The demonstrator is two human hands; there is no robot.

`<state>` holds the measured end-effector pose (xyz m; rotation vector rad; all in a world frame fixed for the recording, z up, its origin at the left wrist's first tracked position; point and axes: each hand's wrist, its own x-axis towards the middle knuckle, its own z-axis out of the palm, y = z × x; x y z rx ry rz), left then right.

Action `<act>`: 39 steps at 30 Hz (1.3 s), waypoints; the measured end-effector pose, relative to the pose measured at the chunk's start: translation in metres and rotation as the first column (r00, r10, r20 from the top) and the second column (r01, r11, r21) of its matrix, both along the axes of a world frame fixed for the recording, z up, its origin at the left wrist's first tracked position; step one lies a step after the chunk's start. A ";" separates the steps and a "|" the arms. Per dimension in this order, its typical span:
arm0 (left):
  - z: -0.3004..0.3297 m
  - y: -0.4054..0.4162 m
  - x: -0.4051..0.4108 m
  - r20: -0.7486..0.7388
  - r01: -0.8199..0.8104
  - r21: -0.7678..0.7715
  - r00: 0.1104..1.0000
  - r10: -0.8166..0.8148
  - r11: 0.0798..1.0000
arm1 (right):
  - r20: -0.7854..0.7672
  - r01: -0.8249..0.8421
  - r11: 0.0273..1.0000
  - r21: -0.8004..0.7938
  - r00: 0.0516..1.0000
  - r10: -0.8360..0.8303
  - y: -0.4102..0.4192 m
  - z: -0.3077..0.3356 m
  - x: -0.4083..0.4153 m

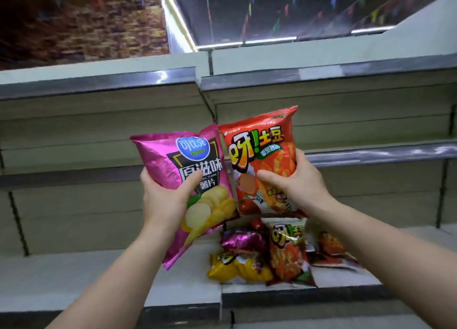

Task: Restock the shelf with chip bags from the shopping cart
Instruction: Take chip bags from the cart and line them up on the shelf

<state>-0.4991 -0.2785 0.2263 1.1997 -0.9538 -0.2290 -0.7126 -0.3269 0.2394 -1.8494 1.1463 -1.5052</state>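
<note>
Store aisle, grey-beige metal shelving (346,64) across the whole view; dark ceiling above with strings of coloured pennants (249,7). The upper shelf boards in view are bare.

Pink bag (173,180): long axis roughly upright, top edge leaning left and away, printed front toward the camera, bottom corner hanging down toward the lower shelf board (99,274). Red bag (262,160): long axis near upright, top tipped slightly right, front toward the camera. The two bags touch along their inner top corners.

Below the red bag, on the lower shelf board, lies a loose pile of bags (272,252): a yellow one at front left, a purple one behind it, a red-and-white one upright in the middle, another red one flat at the right. The pile sits directly under the held red bag.

Left hand (165,195) grips the pink bag at mid-height, thumb across the front, fingers curled behind the left edge. Right hand (294,183) grips the red bag at its lower right, thumb on the front, fingers wrapped behind the right edge. Both bags are held in front of the middle shelf level, above the pile.
</note>
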 end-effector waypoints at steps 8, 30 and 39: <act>0.011 -0.037 -0.150 0.050 0.321 -0.005 0.946 -0.320 0.947 | 0.017 0.275 0.961 0.005 0.961 -0.275 0.016 0.004 -0.154; 0.009 -0.107 -0.574 0.006 0.732 0.065 0.680 -0.734 0.678 | 0.028 0.715 0.697 0.055 0.697 -0.716 0.060 -0.001 -0.550; 0.015 -0.161 -0.688 0.028 0.850 0.053 0.524 -0.851 0.525 | 0.019 0.826 0.561 0.064 0.561 -0.828 0.028 -0.001 -0.637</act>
